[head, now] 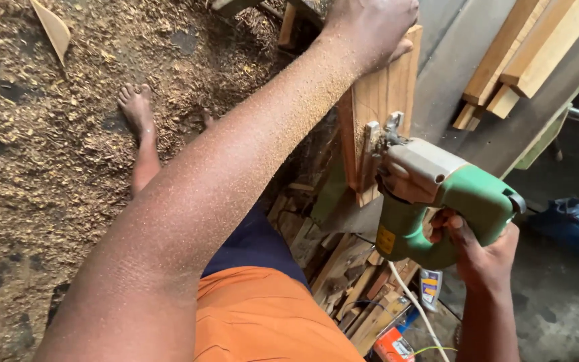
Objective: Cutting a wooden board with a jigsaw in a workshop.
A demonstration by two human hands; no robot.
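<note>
Right hand, 4 o'clock, nearest: fingers wrapped tight around the handle of a green and grey jigsaw, its front shoe pressed against the wooden board.
Left hand, 12 o'clock: arm stretched long and dusted with sawdust, palm clamped over the board's upper edge, pinning it to the grey workbench.
Below the saw: offcut pile, white cord.
Far, 2 o'clock: stacked timber strips.
Far, 9 o'clock: bare foot on sawdust-covered floor.
</note>
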